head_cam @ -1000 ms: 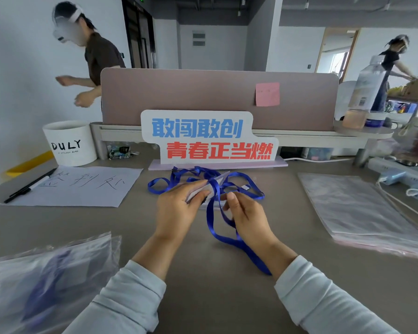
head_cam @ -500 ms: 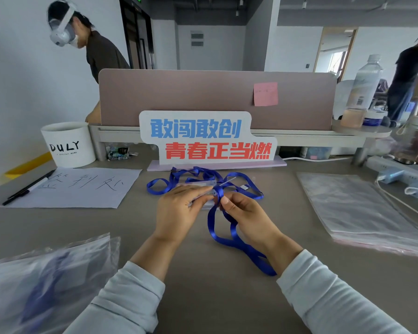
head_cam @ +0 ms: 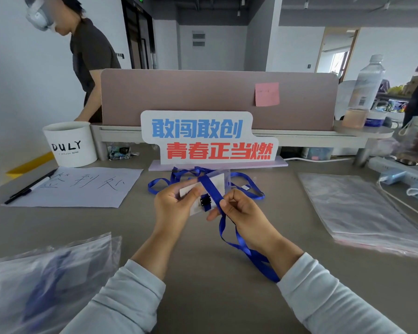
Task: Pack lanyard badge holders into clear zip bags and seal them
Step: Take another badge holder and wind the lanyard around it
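**Holder in my left hand, strap in my right**

My left hand [head_cam: 176,203] is curled round the left end of the holder [head_cam: 221,184], thumb on top, and keeps it tilted just above the surface [head_cam: 203,292]. My right hand [head_cam: 241,213] pinches the blue lanyard [head_cam: 263,266] between thumb and forefinger, just beside the black clip [head_cam: 205,202]. From that pinch the strap runs slantwise across the face of the holder. Its loose loop drops below my right hand and lies on the surface under my right forearm.

More blue straps [head_cam: 252,186] lie in a heap just behind the holder, in front of the sign [head_cam: 208,138].

A flat stack of clear bags [head_cam: 362,210] lies well off to my right. On my near left are bags [head_cam: 46,280] with something blue inside; they are too blurred to tell more.

Bare surface shows between my forearms and between my right hand and the stack. A written sheet [head_cam: 82,186] lies to the far left
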The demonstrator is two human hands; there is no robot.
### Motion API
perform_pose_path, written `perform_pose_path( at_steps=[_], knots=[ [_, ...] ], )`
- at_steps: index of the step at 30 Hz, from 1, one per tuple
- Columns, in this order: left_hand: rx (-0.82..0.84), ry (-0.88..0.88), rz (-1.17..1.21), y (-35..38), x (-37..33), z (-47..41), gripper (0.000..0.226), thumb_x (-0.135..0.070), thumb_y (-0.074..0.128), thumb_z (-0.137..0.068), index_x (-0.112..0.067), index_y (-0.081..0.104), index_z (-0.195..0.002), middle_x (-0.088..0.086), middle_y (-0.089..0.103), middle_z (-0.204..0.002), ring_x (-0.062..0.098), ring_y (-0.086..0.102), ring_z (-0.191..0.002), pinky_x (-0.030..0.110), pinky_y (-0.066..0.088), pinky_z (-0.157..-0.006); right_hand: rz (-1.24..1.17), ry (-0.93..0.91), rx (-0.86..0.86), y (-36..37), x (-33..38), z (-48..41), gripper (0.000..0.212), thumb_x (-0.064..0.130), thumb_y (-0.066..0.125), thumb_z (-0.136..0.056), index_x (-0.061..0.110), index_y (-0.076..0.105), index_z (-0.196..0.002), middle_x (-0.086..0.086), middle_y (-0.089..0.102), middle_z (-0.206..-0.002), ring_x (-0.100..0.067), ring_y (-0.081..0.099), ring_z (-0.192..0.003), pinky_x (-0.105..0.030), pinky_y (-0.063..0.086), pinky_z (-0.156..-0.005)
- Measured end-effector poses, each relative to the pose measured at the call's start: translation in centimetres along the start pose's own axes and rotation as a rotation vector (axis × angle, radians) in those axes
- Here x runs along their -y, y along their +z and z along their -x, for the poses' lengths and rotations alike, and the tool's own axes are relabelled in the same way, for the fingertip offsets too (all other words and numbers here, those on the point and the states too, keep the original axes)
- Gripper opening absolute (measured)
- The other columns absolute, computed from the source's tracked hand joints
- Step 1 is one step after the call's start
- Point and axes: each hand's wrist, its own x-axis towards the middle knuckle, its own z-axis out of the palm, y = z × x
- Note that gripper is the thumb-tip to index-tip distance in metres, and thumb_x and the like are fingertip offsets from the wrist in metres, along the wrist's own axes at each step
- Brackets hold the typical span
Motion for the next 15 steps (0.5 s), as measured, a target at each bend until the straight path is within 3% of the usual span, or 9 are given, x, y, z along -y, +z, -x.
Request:
perform_pose_path(
  at_steps=[5,10,15],
  knots=[
    [-0.054,-0.208,0.267,0.4,-0.4,-0.1,0.011,-0.006,0.065,-0.083,-0.01,0.065,-0.093,-0.003,0.066,-0.079,0.007,0.064,-0.07,0.02,0.051,-0.06,0.09,0.107,-0.015,0.5,-0.8,-0.4,0.006,0.011,0.056,-0.091,0.01,0.053,-0.087,0.005,0.071,-0.075,0.0,0.066,-0.071,-0.013,0.049,-0.07],
    [-0.004,-0.353,0.434,0.5,0.0,-0.5,0.011,-0.006,0.062,-0.084,-0.011,0.064,-0.095,-0.006,0.07,-0.072,0.02,0.065,-0.083,0.038,0.052,-0.079,0.146,0.206,-0.144,0.1,-1.6,-0.5,0.006,0.019,0.066,-0.085,0.013,0.066,-0.084,0.005,0.072,-0.073,0.001,0.065,-0.064,-0.007,0.047,-0.061],
    [0.101,-0.4,0.451,0.5,0.1,-0.6,0.013,-0.008,0.06,-0.085,-0.01,0.062,-0.098,0.006,0.066,-0.092,0.02,0.063,-0.084,0.035,0.051,-0.073,0.136,0.199,-0.147,0.1,-1.7,-0.4,0.013,0.018,0.063,-0.088,0.024,0.066,-0.077,0.008,0.07,-0.07,0.001,0.062,-0.065,-0.004,0.046,-0.061]
  ],
)
